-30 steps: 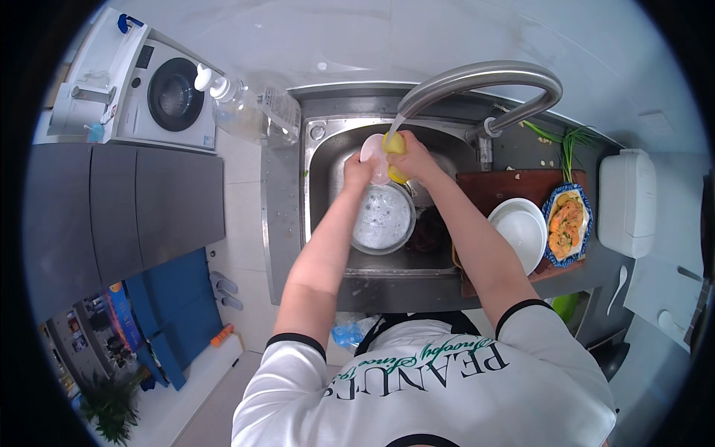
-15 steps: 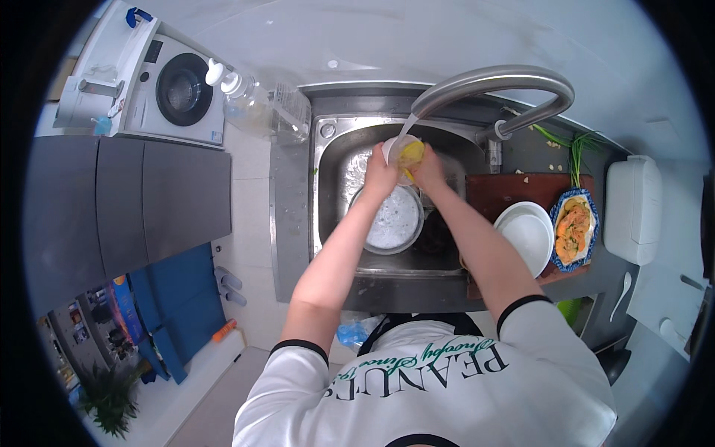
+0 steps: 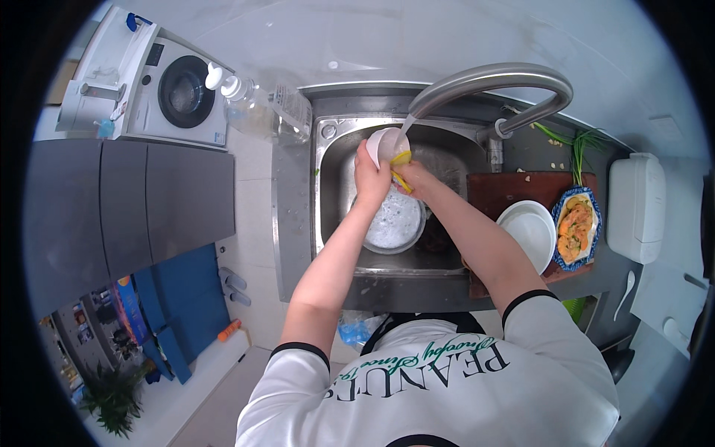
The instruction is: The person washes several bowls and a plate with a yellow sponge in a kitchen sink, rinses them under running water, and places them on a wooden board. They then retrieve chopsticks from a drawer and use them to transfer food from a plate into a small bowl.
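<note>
Over the steel sink (image 3: 325, 160), my left hand (image 3: 371, 179) grips a small white bowl (image 3: 378, 143) by its side, tilted under the running tap. My right hand (image 3: 417, 181) is closed on a yellow cloth or sponge (image 3: 402, 159), which it presses against the bowl's near rim. Water falls from the curved tap (image 3: 488, 74) into the bowl. Just below my hands, a round basin (image 3: 392, 223) of foamy water stands in the sink. Some dark items (image 3: 438, 237) lie beside it, too shaded to make out.
On the right, a brown cutting board (image 3: 488, 194) carries a white bowl (image 3: 530, 235) and a blue-patterned dish of shrimp (image 3: 577, 227). Green onions (image 3: 581, 153) lie behind the dish. Clear pump bottles (image 3: 268, 112) stand at the sink's left. A white bin (image 3: 637, 208) is farther right.
The white bowl has turned and shows more of its outside and rim. My right hand with the yellow cloth or sponge has dropped slightly lower along the bowl.
</note>
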`<control>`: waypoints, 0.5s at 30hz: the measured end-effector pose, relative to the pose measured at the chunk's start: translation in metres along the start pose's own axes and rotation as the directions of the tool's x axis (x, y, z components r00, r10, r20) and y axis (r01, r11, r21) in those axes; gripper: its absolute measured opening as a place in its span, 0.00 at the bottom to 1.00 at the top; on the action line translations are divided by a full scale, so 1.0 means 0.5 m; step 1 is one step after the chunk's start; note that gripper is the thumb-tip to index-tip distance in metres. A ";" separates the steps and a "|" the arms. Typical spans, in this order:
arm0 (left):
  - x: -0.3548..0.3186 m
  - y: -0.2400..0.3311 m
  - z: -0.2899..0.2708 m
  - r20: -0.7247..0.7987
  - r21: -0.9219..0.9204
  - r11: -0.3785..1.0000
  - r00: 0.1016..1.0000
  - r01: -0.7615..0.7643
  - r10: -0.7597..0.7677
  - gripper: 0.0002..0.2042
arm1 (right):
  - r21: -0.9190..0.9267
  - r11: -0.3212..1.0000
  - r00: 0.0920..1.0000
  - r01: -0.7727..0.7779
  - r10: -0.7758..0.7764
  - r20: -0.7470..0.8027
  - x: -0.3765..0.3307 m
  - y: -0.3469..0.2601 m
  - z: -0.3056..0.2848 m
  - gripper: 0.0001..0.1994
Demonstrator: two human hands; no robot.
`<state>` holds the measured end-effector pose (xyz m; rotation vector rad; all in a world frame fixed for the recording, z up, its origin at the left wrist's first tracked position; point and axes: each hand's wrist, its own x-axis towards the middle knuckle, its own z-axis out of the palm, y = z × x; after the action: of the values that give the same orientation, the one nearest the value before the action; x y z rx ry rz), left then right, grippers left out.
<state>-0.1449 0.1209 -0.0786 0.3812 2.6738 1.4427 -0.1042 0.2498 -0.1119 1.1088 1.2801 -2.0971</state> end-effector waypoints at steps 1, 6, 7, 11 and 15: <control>0.005 -0.008 0.000 0.071 -0.042 0.995 0.994 0.089 -0.086 0.30 | -0.235 0.931 0.952 0.279 -0.301 -0.064 0.001 0.000 -0.001 0.16; 0.065 -0.008 -0.035 0.439 -0.168 0.921 0.863 0.352 -0.250 0.18 | -0.937 0.113 0.663 0.332 -0.734 0.147 -0.011 -0.089 -0.022 0.18; 0.072 -0.002 -0.043 0.525 -0.166 0.888 0.801 0.428 -0.288 0.18 | -0.933 0.038 0.689 0.357 -0.686 0.236 -0.019 -0.107 -0.022 0.19; 0.089 0.019 -0.064 0.732 -0.171 0.725 0.579 0.667 -0.360 0.22 | -0.938 0.015 0.775 0.346 -0.568 0.276 -0.037 -0.143 -0.030 0.18; 0.019 0.025 -0.033 0.390 -0.407 0.815 0.885 0.413 -0.254 0.34 | -0.902 0.342 0.842 0.263 -0.538 0.042 -0.016 -0.109 -0.045 0.20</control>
<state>-0.1550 0.1165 -0.0587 0.0737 1.9153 1.6804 -0.1290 0.2950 -0.0824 0.5669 2.5927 -1.0854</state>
